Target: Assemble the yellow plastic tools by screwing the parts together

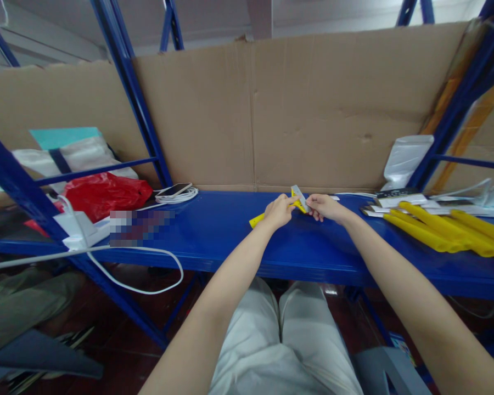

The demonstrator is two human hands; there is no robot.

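My left hand [279, 212] is closed around a yellow-handled tool [257, 220], whose handle end sticks out below the palm toward the left. Beyond the fingers, the tool's yellow head meets a flat grey piece [300, 197] that looks like a blade or plate. My right hand [324, 208] pinches the lower right end of this grey piece between thumb and fingers. Both hands are close together over the blue shelf top [226, 230]. The fingers hide much of the tool, so its exact kind is unclear.
Several yellow tubes [448, 230] lie at the right beside flat white and black packages [399, 198]. At the left are a phone [174, 190] on a coiled white cable, a red plastic bag [107, 189] and a white power strip [80, 230]. A cardboard wall [313, 109] stands behind.
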